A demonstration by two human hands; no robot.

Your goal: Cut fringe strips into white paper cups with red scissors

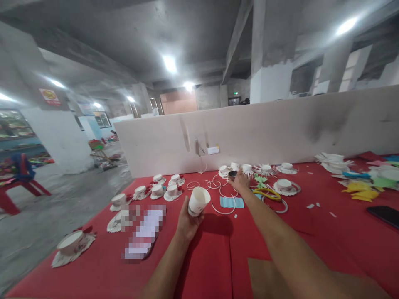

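My left hand (187,222) is closed round a white paper cup (198,201), held tilted above the red table (311,245) with its mouth facing up and right. My right hand (239,181) is stretched far forward, its fingers closed on a small dark roll (232,174) that looks like tape, near the back of the table. White plastic rings (215,183) and a light blue sheet (231,202) lie between the two hands.
Several cut paper cups with fringed rims (165,189) stand across the table, one at the near left (71,243). A yellow ring (268,192), coloured paper scraps (364,192) and a black phone (385,215) lie to the right. A white partition wall (280,128) backs the table.
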